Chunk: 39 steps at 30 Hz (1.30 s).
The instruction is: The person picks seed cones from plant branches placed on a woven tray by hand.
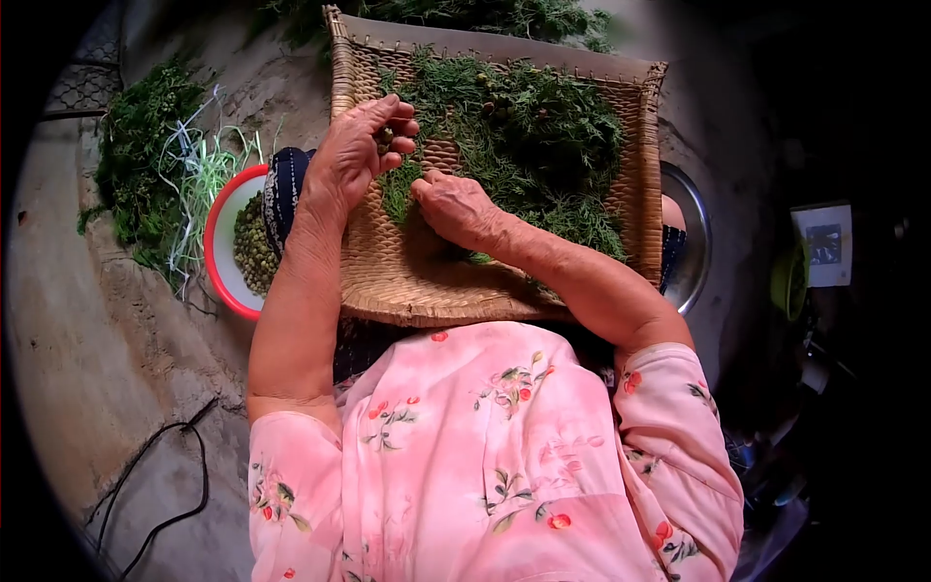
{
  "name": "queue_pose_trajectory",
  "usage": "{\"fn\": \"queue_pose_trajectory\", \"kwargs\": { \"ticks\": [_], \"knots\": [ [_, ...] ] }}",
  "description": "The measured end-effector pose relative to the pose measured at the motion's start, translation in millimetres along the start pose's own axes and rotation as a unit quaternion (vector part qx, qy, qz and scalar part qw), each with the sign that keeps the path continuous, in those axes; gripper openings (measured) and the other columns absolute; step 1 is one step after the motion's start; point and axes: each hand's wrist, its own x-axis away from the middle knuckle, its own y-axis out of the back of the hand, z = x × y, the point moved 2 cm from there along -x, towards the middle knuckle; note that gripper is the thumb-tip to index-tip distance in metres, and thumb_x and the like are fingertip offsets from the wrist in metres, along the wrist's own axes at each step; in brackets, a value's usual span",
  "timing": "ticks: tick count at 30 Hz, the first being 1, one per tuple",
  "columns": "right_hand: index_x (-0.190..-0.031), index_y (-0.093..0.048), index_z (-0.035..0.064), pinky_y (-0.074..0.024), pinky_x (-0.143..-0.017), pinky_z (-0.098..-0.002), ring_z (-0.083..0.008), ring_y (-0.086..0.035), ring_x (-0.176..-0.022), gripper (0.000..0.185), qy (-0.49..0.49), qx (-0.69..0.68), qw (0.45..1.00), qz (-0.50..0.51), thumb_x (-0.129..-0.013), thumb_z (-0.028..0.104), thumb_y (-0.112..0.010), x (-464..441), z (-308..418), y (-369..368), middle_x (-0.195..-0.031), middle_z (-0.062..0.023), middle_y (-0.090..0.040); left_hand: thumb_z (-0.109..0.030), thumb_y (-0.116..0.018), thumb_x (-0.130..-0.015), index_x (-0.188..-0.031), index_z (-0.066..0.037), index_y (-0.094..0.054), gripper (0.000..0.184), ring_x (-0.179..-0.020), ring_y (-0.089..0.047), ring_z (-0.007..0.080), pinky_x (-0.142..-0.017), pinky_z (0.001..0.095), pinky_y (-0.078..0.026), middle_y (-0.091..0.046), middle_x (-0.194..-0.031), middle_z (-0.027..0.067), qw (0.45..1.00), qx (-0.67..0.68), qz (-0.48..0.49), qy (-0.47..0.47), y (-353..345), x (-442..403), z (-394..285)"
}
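Foliage (553, 107) in wicker tray (388, 276); work approx. partway, to judge by contents — many round green cones (254, 250) already in red-rimmed bowl (211, 233), much foliage left. L hand (351, 155), half-curled, holds a few cones; R hand (458, 208), fingers drawn in over tray — can't tell if gripping. Qty: 2 hands, 1 tray, 1 bowl, 1 metal basin (698, 218), 1 L heap (145, 165), 1 far heap (504, 14); cones too many to count.

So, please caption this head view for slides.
Left hand holding small greenish pieces, right hand over brown wicker tray of green sprigs.
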Motion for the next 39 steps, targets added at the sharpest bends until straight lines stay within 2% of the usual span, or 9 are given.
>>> {"fn": "queue_pose_trajectory", "kwargs": {
  "ticks": [6, 12, 18, 20, 26, 31, 34, 37, 39],
  "knots": [
    [-0.081, -0.051, 0.0023, -0.0457, -0.068, -0.0441, -0.0358, -0.056, -0.078, 0.007, -0.061, -0.128, 0.978, -0.154, -0.077, 0.006, -0.055, -13.4, -18.9, 40.6, -0.081, -0.017, -0.056, -0.031, -0.053, -0.091, -0.098, -0.004, -0.06, 0.029, -0.065, -0.055, 0.0082, -0.052, 0.0185, -0.045, -0.06, -0.085, 0.004, 1.0, 0.0, 0.01, -0.002, 1.6, -3.2, 2.8],
    [-0.093, -0.057, 0.0017, -0.0503, -0.065, -0.0369, -0.0287, -0.061, -0.078, 0.017, 0.033, -0.204, 0.929, -0.307, -0.077, 0.005, -0.061, -17.0, 7.5, 93.5, -0.083, -0.0147, -0.059, -0.037, -0.05, -0.092, -0.099, -0.005, -0.058, 0.033, -0.067, -0.056, 0.0092, -0.054, 0.0204, -0.047, -0.058, -0.086, 0.0039, 0.999, 0.006, 0.038, 0.034, -7.2, 3.6, 4.3],
    [-0.109, -0.059, 0.0059, -0.0529, -0.065, -0.0271, -0.0129, -0.062, -0.075, 0.026, -0.004, -0.165, 0.962, -0.219, -0.084, 0.011, -0.061, -12.4, -18.7, 118.0, -0.086, -0.0068, -0.064, -0.04, -0.055, -0.089, -0.097, -0.002, -0.059, 0.039, -0.065, -0.057, 0.009, -0.052, 0.0176, -0.05, -0.059, -0.082, 0.0048, 0.995, 0.045, 0.06, 0.062, -2.6, 1.8, 3.5],
    [-0.107, -0.059, 0.0058, -0.0525, -0.063, -0.0297, -0.0191, -0.063, -0.072, 0.025, -0.14, -0.079, 0.982, -0.101, -0.084, 0.015, -0.06, -4.7, -35.9, 123.6, -0.082, -0.0094, -0.063, -0.038, -0.057, -0.088, -0.098, -0.002, -0.06, 0.038, -0.063, -0.057, 0.008, -0.049, 0.0164, -0.048, -0.06, -0.079, 0.0049, 0.997, 0.047, 0.04, 0.051, -2.1, 0.8, 4.8],
    [-0.107, -0.043, -0.0046, -0.0521, -0.065, -0.0421, -0.0354, -0.062, -0.083, 0.024, -0.227, 0.097, 0.956, 0.159, -0.084, 0.003, -0.046, 13.6, -52.7, 58.7, -0.085, -0.0265, -0.06, -0.036, -0.055, -0.09, -0.1, -0.002, -0.06, 0.035, -0.064, -0.057, 0.0077, -0.048, 0.0165, -0.047, -0.061, -0.082, 0.005, 0.998, 0.036, 0.034, 0.03, 0.2, -0.9, 1.2],
    [-0.096, -0.056, -0.001, -0.0464, -0.078, -0.0429, -0.0367, -0.058, -0.087, 0.026, -0.025, -0.165, 0.973, 0.158, -0.077, 0.017, -0.062, 8.2, 0.2, 26.4, -0.09, -0.0191, -0.058, -0.031, -0.057, -0.089, -0.1, -0.003, -0.06, 0.03, -0.064, -0.057, 0.0093, -0.049, 0.0184, -0.045, -0.061, -0.083, 0.0045, 0.996, 0.08, 0.019, 0.022, 3.1, -0.4, -0.3],
    [-0.101, -0.055, 0.0016, -0.0448, -0.081, -0.0419, -0.0353, -0.054, -0.095, 0.029, 0.005, -0.205, 0.977, 0.055, -0.077, 0.014, -0.064, -4.8, 12.0, 35.2, -0.094, -0.0176, -0.055, -0.028, -0.058, -0.089, -0.1, -0.003, -0.06, 0.028, -0.065, -0.056, 0.0106, -0.05, 0.0195, -0.044, -0.06, -0.083, 0.0047, 0.989, 0.143, 0.018, -0.037, 12.4, -3.7, 0.9],
    [-0.106, -0.05, 0.0024, -0.0428, -0.084, -0.0422, -0.0355, -0.049, -0.101, 0.033, -0.007, -0.054, 0.987, -0.151, -0.077, 0.01, -0.063, -18.1, -10.4, 42.3, -0.106, -0.0172, -0.05, -0.025, -0.057, -0.089, -0.097, -0.002, -0.059, 0.024, -0.064, -0.055, 0.0116, -0.047, 0.0198, -0.041, -0.059, -0.081, 0.0055, 0.974, 0.216, 0.008, -0.063, 16.3, -1.8, -3.0],
    [-0.107, -0.05, 0.0023, -0.04, -0.088, -0.0429, -0.0362, -0.047, -0.103, 0.038, -0.06, 0.06, 0.985, -0.148, -0.075, 0.015, -0.066, -22.7, -32.0, 28.9, -0.105, -0.0178, -0.05, -0.024, -0.056, -0.09, -0.096, -0.002, -0.057, 0.022, -0.063, -0.054, 0.0122, -0.046, 0.0207, -0.04, -0.058, -0.08, 0.006, 0.96, 0.272, 0.024, -0.069, 19.3, -2.3, -3.4]
  ]
}}
